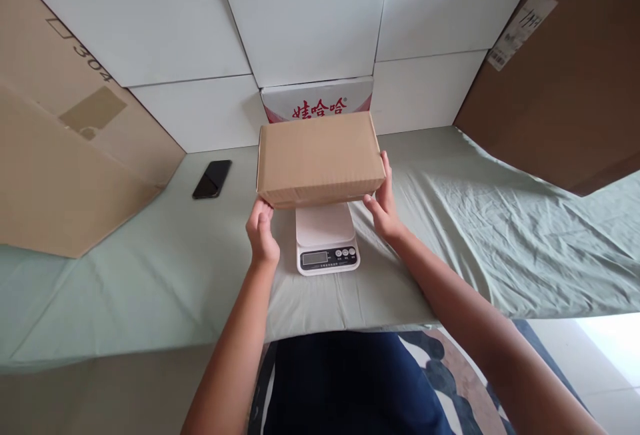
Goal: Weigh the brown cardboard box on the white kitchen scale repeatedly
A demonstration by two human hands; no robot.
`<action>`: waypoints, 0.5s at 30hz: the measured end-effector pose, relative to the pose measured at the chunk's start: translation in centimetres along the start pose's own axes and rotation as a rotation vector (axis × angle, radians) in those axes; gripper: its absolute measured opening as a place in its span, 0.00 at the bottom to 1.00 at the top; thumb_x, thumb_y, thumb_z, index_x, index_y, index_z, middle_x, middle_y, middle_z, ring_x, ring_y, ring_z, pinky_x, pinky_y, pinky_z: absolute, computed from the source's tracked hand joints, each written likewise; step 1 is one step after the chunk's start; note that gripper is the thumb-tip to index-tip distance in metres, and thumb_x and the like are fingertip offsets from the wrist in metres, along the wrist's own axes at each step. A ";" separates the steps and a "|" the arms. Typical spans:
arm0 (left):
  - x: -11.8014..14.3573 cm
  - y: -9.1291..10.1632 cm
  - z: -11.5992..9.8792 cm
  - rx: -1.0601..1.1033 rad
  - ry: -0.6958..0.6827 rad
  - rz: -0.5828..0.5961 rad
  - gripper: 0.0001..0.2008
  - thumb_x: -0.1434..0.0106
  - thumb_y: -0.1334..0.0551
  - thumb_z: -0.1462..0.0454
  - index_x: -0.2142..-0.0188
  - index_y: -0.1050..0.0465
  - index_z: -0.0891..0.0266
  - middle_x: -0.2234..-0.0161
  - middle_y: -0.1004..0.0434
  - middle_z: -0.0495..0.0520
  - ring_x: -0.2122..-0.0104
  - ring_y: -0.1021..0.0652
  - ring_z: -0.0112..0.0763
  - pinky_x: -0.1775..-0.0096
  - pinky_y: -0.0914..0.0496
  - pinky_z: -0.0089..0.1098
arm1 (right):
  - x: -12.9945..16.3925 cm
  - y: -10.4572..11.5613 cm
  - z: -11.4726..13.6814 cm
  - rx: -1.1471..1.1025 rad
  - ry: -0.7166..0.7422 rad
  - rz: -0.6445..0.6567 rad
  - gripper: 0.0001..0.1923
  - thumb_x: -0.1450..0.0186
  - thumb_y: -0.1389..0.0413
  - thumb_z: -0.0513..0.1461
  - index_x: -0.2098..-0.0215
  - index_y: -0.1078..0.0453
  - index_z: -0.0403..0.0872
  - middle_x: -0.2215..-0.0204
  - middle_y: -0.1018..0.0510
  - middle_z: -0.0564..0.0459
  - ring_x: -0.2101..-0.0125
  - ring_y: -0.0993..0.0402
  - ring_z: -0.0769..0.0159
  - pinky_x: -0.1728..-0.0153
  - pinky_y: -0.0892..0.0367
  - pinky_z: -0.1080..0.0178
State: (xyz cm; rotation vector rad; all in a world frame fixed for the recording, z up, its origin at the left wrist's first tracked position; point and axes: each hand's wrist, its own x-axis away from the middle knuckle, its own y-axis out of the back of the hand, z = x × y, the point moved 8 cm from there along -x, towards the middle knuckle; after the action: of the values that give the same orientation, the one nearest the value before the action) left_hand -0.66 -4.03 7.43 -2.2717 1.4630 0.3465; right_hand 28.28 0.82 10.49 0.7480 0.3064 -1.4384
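Note:
A closed brown cardboard box (323, 151) is held between my two hands, above the back part of a white digital kitchen scale (325, 228). My left hand (263, 231) grips the box at its near left corner, some fingers hidden underneath. At the right end, my right hand (384, 201) has its thumb on the near edge and its fingers along the side. The scale's display and round buttons face me; its rear is hidden by the box. Whether the box touches the scale, I cannot tell.
A black smartphone (213, 179) lies to the left on the green cloth (215, 275). Behind stands a white carton with red lettering (320, 98) against white panels (310, 15). Large cardboard sheets flank the surface, one on the left (65, 148), one on the right (560, 88).

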 end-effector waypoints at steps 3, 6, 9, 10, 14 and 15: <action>2.7 1.3 -0.8 -0.009 0.012 -0.049 0.39 0.37 0.39 0.36 0.40 0.22 0.63 0.43 0.19 0.69 0.38 0.22 0.54 0.39 0.28 0.46 | 2.5 0.0 0.5 -0.034 -0.019 0.030 0.50 0.31 0.50 0.66 0.21 0.67 0.64 0.21 0.57 0.53 0.21 0.64 0.42 0.22 0.59 0.32; 4.4 2.1 -0.8 -0.020 0.041 -0.050 0.38 0.36 0.38 0.38 0.41 0.22 0.63 0.45 0.18 0.69 0.41 0.20 0.54 0.42 0.26 0.45 | 4.6 -0.1 0.7 -0.062 -0.042 0.062 0.46 0.29 0.50 0.63 0.21 0.66 0.66 0.22 0.54 0.53 0.21 0.61 0.42 0.23 0.57 0.32; 5.0 2.4 -0.5 -0.037 0.080 -0.037 0.38 0.37 0.39 0.38 0.41 0.22 0.62 0.46 0.18 0.68 0.42 0.19 0.52 0.42 0.26 0.44 | 6.0 -0.2 0.6 -0.068 -0.080 0.078 0.45 0.28 0.50 0.61 0.21 0.67 0.65 0.22 0.53 0.52 0.22 0.61 0.43 0.23 0.56 0.32; 5.0 2.4 -0.4 -0.045 0.099 -0.040 0.38 0.37 0.39 0.37 0.41 0.22 0.62 0.45 0.18 0.68 0.42 0.19 0.52 0.42 0.26 0.44 | 6.2 -0.2 0.5 -0.071 -0.089 0.080 0.45 0.28 0.50 0.61 0.21 0.67 0.65 0.22 0.53 0.52 0.22 0.60 0.43 0.23 0.56 0.32; 5.3 2.7 0.1 -0.076 0.159 -0.092 0.38 0.36 0.40 0.37 0.40 0.23 0.61 0.45 0.18 0.68 0.41 0.20 0.51 0.41 0.27 0.45 | 6.4 -0.2 0.2 -0.079 -0.101 0.088 0.45 0.28 0.50 0.60 0.21 0.66 0.66 0.22 0.53 0.53 0.22 0.57 0.43 0.24 0.52 0.33; 5.4 2.7 0.2 -0.082 0.164 -0.098 0.38 0.36 0.40 0.37 0.39 0.23 0.61 0.45 0.18 0.68 0.41 0.20 0.51 0.41 0.27 0.45 | 6.4 -0.2 0.1 -0.080 -0.106 0.086 0.45 0.28 0.50 0.60 0.21 0.66 0.66 0.22 0.53 0.53 0.22 0.57 0.43 0.24 0.51 0.33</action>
State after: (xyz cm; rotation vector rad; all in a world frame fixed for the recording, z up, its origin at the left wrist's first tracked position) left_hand -0.86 -9.30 4.46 -2.4781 1.4314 0.1977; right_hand 28.93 -4.23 6.62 0.6113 0.2458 -1.3715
